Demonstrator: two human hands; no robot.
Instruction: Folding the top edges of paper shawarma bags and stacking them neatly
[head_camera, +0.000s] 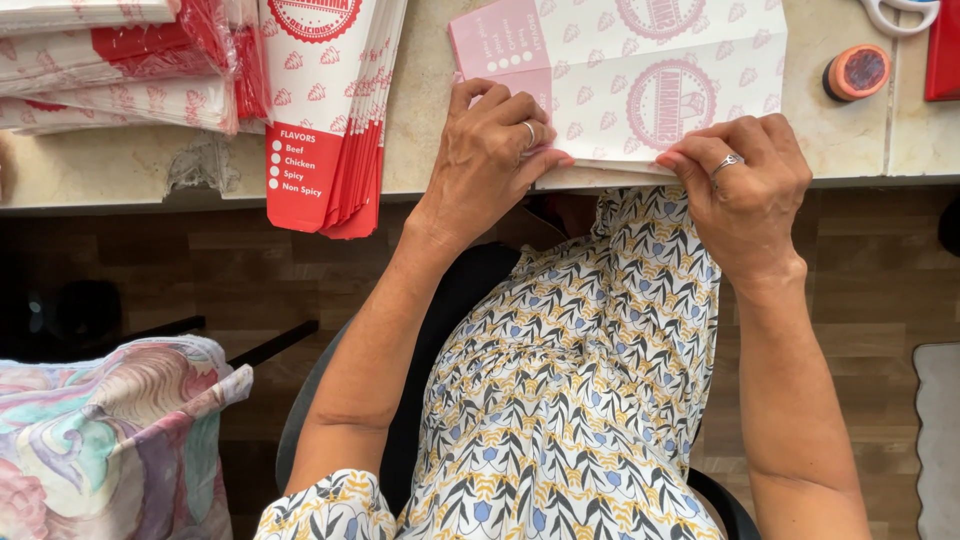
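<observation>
A pale pink printed paper sheet (640, 75), patterned with small pink shapes and round stamps, is seen lying flat on a light stone tabletop (430, 120), its near edge at the tabletop's front lip. The left hand (490, 150) is curled over the sheet's near left corner, fingers closed and pressing down on the paper, a ring on one finger. The right hand (745, 185) is closed on the near right edge, the paper pinched between thumb and fingertips; a ring is worn there too.

A risk can be judged from this grip: because the sheet is held right at the lip, an uneven pull from one hand could skew a crease or tear the thin edge, and a slip could let the sheet slide off onto the patterned dress (580, 400) below.

To the left, a stack of red-and-white printed paper bags (325, 110) is seen hanging partly over the tabletop's edge, close to the left hand; it could be nudged off by the left forearm. Further left, bundles of similar bags in clear wrap (120, 60) are piled. At the far right, a small round orange-lidded pot (857, 72) is seen standing, with white scissor handles (900, 15) beyond it and a red object (943, 50) at the frame's edge, all well apart from the sheet. A floral cushion (110, 440) is seen at lower left, over a wooden floor (860, 290).
</observation>
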